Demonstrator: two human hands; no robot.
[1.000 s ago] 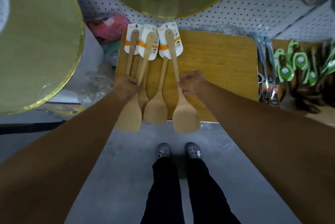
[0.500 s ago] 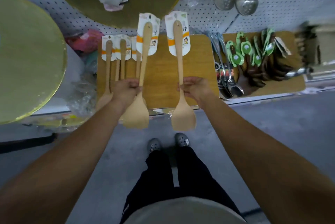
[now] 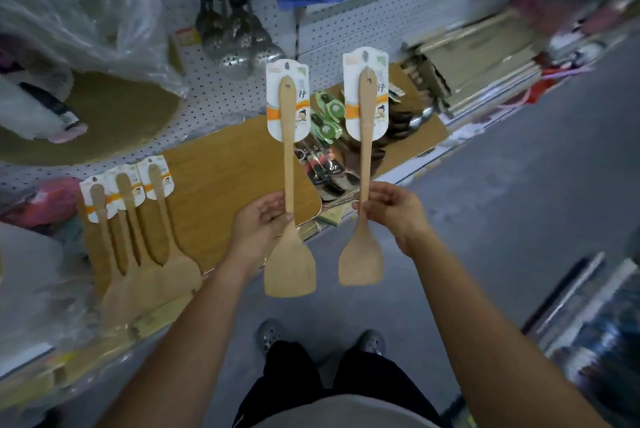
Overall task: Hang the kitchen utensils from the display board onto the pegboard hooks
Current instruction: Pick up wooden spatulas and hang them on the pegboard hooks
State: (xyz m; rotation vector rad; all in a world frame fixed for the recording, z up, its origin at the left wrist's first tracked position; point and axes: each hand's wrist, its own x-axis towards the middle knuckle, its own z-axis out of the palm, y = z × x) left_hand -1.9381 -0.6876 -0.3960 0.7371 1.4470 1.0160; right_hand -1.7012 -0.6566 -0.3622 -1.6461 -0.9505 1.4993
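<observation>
Head view: both spatulas have come up off the display board (image 3: 221, 164) since a second ago. The left hand (image 3: 258, 219) grips one spatula (image 3: 289, 185), the right hand (image 3: 391, 209) another (image 3: 363, 185), held upright at frame centre toward the pegboard (image 3: 225, 91). Three spatulas (image 3: 145, 237) remain lower left; hooking looks next.

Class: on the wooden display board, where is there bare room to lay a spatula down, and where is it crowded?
The display board is bare in the middle, between the three lying spatulas at its left end and the left hand. Beyond the board's right edge, the heaped packaged utensils are crowded.
</observation>
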